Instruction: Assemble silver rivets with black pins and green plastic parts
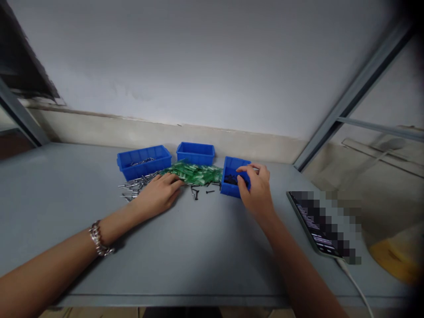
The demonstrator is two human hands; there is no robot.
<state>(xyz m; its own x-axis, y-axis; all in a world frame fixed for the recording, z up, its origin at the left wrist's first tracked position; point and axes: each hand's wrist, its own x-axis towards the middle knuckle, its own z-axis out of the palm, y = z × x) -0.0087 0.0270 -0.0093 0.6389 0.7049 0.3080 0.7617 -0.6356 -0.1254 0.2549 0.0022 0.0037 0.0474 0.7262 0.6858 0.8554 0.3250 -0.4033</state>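
Plastic heap (195, 172) between metal pins (135, 183) at left and rightmost bin (229, 190), phone (313, 226) farther right

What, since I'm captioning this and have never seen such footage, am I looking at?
There is no machine here: these are a person's own bare hands, seen by one camera worn on the head, looking forward and down. On the gray table stand three blue bins. Among them lie silvery metal pieces, green packets and a few dark screws. The left hand rests by the metal pieces and packets; its fingertips are hard to make out, so I can't say whether it holds anything. The right hand is at the right-hand bin, thumb and forefinger apart. A phone lies farther right.
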